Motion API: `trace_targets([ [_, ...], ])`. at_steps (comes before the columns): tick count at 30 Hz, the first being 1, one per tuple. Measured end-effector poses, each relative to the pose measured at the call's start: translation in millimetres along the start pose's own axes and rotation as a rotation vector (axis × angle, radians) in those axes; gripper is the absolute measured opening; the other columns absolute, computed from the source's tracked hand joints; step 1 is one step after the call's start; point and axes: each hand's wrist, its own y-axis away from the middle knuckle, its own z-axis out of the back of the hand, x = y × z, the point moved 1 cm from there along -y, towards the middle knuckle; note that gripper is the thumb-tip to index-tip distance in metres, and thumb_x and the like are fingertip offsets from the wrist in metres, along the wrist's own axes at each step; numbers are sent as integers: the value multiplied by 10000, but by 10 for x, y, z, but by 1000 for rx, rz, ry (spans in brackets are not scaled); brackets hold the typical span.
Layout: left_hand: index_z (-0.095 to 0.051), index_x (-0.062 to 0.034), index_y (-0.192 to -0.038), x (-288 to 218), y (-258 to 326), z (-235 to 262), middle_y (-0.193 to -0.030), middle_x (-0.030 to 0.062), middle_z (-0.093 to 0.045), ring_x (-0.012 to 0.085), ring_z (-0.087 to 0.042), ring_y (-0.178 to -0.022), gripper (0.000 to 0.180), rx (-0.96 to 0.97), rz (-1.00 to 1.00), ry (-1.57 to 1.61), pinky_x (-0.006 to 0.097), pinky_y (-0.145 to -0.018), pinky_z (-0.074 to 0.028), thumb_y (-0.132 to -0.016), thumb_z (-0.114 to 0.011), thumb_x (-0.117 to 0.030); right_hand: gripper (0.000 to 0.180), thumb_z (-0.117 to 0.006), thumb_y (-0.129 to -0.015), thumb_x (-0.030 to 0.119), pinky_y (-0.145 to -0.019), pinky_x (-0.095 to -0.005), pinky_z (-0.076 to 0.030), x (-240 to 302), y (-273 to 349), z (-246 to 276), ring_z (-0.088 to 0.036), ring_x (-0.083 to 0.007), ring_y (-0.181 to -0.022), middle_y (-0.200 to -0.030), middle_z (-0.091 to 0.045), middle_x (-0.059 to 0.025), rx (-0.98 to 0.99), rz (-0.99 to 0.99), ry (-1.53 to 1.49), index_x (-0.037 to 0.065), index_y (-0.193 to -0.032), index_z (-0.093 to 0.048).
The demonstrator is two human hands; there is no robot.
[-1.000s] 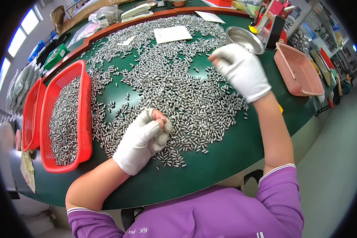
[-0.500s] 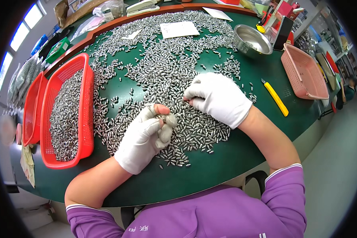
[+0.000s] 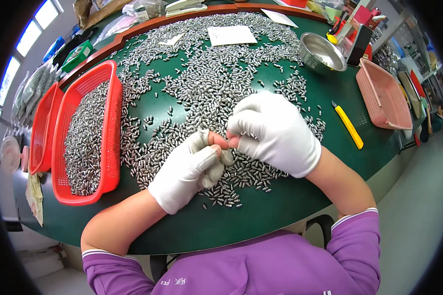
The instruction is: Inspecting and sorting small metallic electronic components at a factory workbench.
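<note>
A wide spread of small silvery metal parts (image 3: 197,93), each short and ribbed, covers much of the green table. Over its near side my two gloved hands meet fingertip to fingertip. My left hand (image 3: 189,169) is closed, thumb against a bare index fingertip, the other fingers curled in. My right hand (image 3: 278,132) pinches thumb and forefinger just beside the left fingertips. Whatever lies between the fingertips is too small and covered to make out. To the left, a red plastic basket (image 3: 114,132) holds a heap of the same kind of parts.
A second red basket (image 3: 40,142) stands at far left. On the right are a steel bowl (image 3: 325,51), a yellow utility knife (image 3: 348,127) and a pink basket (image 3: 379,98). A white paper (image 3: 231,35) lies on the parts, near the raised brown table edge (image 3: 120,39).
My left hand has moved right and my right hand has turned toward it; the fingertips, apart before, now meet. The whole view has shifted slightly.
</note>
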Motion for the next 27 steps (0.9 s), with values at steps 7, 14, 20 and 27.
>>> trace_targets([
  [7, -524, -102, -1060, -10, 19, -6, -914, 9, -615, 39, -469, -619, 191, 7, 40, -27, 176, -531, -367, -957, -595, -247, 159, -726, -735, 172, -687, -367, -511, -2, 17, -52, -618, -254, -796, -842, -638, -53, 31, 57, -127, 107, -877, -692],
  [14, -563, -117, -1019, 6, 5, -17, -820, 3, -569, 70, -421, -570, 184, -71, 11, -49, 205, -515, -330, -974, -571, -296, 155, -725, -753, 170, -766, -382, -500, -279, 110, -70, -613, -276, -855, -881, -628, -73, 144, -220, 179, 83, -877, -693],
  [20, -564, -112, -1023, 12, 1, -15, -816, 2, -575, 71, -410, -553, 230, -70, 5, -38, 210, -510, -327, -978, -553, -338, 101, -720, -746, 153, -720, -392, -501, -268, 100, -109, -611, -279, -804, -835, -612, -70, 122, -161, 205, 89, -811, -677],
  [27, -561, -114, -1075, 12, 5, 7, -861, 4, -585, 69, -422, -592, 201, -10, -16, 49, 206, -536, -324, -967, -580, -283, 121, -730, -711, 74, -677, -377, -498, -152, 39, -86, -609, -275, -771, -823, -615, -76, -30, -87, 56, 73, -796, -643],
])
